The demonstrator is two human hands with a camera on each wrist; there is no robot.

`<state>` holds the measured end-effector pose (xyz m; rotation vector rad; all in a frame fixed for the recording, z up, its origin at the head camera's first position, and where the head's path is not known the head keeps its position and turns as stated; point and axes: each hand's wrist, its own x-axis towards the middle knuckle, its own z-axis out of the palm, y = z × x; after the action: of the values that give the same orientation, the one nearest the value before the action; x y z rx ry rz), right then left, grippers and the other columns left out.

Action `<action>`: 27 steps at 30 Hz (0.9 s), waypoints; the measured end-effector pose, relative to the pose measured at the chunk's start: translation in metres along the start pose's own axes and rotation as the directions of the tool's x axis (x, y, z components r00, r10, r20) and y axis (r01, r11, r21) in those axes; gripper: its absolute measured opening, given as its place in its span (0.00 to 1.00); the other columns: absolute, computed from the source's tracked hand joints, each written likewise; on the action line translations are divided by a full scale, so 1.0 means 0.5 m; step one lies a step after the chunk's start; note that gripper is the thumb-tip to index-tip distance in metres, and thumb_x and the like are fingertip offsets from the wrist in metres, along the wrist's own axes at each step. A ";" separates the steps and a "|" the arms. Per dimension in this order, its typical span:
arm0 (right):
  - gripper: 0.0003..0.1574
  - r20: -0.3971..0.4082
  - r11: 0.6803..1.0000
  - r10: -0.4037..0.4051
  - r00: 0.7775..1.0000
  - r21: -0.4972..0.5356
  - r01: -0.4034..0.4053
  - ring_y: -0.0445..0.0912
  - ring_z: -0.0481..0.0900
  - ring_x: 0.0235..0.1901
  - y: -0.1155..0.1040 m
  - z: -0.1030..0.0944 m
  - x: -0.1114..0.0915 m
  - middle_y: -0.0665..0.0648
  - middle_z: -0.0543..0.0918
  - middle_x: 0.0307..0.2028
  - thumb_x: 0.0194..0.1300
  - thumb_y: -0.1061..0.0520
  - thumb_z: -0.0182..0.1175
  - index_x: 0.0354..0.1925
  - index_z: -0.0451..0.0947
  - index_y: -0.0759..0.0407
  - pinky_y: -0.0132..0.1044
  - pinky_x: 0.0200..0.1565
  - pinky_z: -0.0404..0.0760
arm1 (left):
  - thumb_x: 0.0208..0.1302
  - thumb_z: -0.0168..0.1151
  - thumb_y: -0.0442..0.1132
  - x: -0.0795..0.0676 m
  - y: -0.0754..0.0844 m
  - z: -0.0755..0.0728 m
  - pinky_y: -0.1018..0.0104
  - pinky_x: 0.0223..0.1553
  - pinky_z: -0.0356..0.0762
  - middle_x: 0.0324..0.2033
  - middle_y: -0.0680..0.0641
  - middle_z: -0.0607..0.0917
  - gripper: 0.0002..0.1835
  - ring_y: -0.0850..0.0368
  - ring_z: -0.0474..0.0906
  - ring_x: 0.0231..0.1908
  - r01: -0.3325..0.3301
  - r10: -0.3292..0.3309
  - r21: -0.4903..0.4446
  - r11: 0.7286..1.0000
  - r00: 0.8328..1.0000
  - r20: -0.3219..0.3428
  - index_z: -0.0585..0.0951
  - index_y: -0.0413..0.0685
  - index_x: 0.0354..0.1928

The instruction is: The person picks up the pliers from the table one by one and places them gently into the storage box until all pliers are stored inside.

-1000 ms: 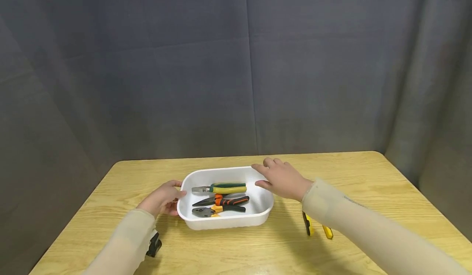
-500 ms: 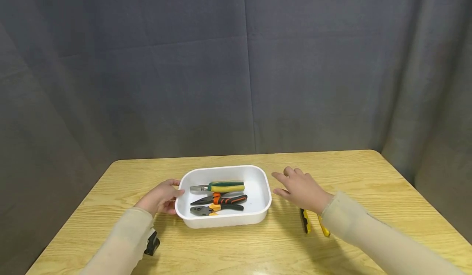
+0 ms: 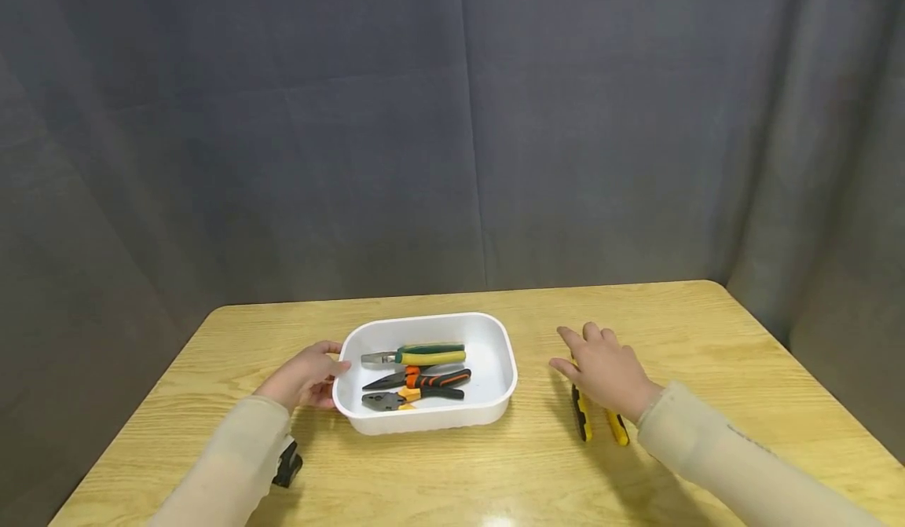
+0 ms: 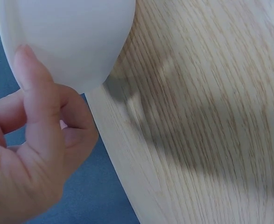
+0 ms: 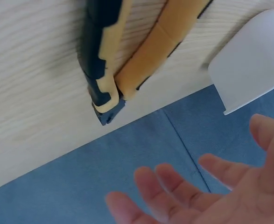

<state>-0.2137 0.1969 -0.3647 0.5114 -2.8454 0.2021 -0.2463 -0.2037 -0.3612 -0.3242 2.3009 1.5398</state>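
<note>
My left hand (image 3: 304, 374) grips the left end of a white plastic bin (image 3: 424, 419), thumb over the rim and fingers outside, as the left wrist view also shows. Three pairs of pliers lie side by side in the bin: green-and-yellow combination pliers (image 3: 431, 359), black-and-orange long-nose pliers (image 3: 445, 380) and pliers with black handles and a yellow-orange collar (image 3: 441, 393). To the bin's right, my right hand (image 3: 604, 366) hovers with spread fingers over pliers with yellow-and-black handles (image 5: 160, 42). These lie on the table, partly hidden by the hand in the head view.
A black object (image 3: 287, 464) lies beside my left forearm, partly covered by the sleeve. The wooden table (image 3: 438, 488) ends at the back against a dark grey curtain (image 3: 353, 158).
My right hand has left the bin's right end and moved right, over the yellow-and-black pliers. My left hand keeps its grip on the bin.
</note>
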 end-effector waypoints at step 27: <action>0.42 0.125 0.980 0.196 0.973 -0.004 -0.197 0.69 0.74 0.38 0.013 0.054 -0.037 0.80 0.70 0.48 0.67 0.39 0.58 0.67 0.63 0.65 0.49 0.19 0.79 | 0.74 0.47 0.31 0.003 0.002 -0.003 0.76 0.18 0.76 0.28 0.42 0.73 0.21 0.59 0.71 0.19 -0.009 0.009 0.000 1.000 0.999 0.033 0.57 0.34 0.64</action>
<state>-0.2052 0.2041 -0.3960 0.2507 -3.0190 0.2252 -0.2483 -0.2048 -0.3605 -0.2865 2.2799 1.5375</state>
